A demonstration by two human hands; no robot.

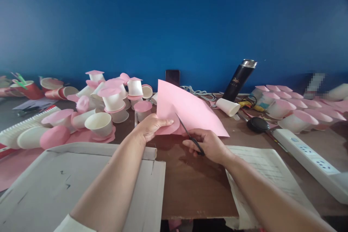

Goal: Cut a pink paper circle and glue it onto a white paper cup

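To the left of the black flask, the pink sheet, pinched at its near edge by the left hand, seems light and easily creased, best steadied beside the scissors gripped in the right hand.

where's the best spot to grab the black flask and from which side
Probably the upper middle of the black flask, wrapping its slim, round body below the metal top. Come from the near side, above the white cup lying by its foot; the flask looks tilted right, so angle the grip to match.
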